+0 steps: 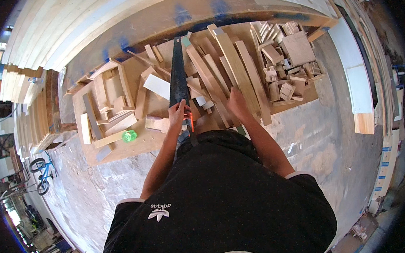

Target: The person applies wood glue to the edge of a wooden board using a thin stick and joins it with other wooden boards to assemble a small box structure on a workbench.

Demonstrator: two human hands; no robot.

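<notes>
A handsaw with a long dark blade (178, 75) and an orange handle (191, 121) points away from me over the wood on the board. My left hand (178, 113) grips it where the blade meets the handle. Farther right, my right hand (237, 102) is closed above the long wooden strips (233, 67); what its fingers hold, if anything, is hidden. Between the two hands lie a long brown strip (207, 78) and small white-faced blocks (204, 101). A white-faced board piece (157, 86) rests just left of the blade.
Small wood blocks (286, 91) crowd the board's right side. Offcuts (115, 117) and a green clear plastic item (129, 136) lie at its left. Stacked planks (59, 24) stand at the far left, a long white board (357, 72) at the right. A bicycle (42, 174) stands beyond.
</notes>
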